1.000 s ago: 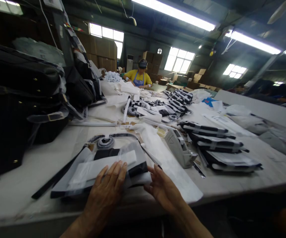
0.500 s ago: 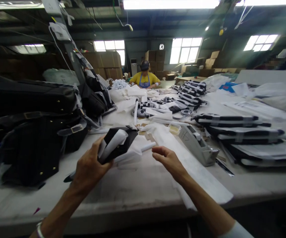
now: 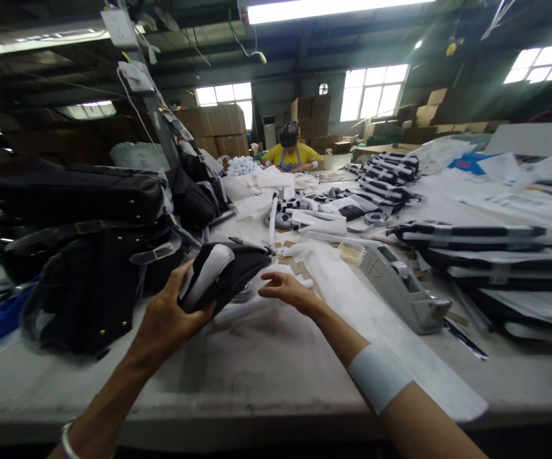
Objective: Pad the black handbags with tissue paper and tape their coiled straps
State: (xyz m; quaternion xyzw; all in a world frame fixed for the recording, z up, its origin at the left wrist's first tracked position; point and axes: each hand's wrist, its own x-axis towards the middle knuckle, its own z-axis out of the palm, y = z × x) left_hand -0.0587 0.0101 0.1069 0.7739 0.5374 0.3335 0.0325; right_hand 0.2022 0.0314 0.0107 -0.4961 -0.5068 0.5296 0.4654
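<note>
My left hand (image 3: 168, 319) is closed around one end of a small black pouch-like piece (image 3: 245, 264), holding it tilted above the table. A rolled white padding (image 3: 211, 271) shows at the piece's near end. To the right of it, my right hand (image 3: 288, 290) hovers with fingers apart and nothing visible in them. Beyond that hand lies a strip of white sheet material (image 3: 381, 331), running to the table's front edge. A grey tape dispenser (image 3: 398, 287) marked with pen stands beside the sheet.
Black bags (image 3: 89, 274) wrapped in clear plastic are piled at left, above a blue bin (image 3: 3, 319). At right lies a stack of black straps with white wrapping (image 3: 496, 255). Rolls and paper cover the middle. A person in yellow (image 3: 292, 153) sits across the table.
My right hand has moved left, closer to the black pouch-like piece, and its light wristband has come into view. My left hand keeps its hold. The whole view has shifted slightly.
</note>
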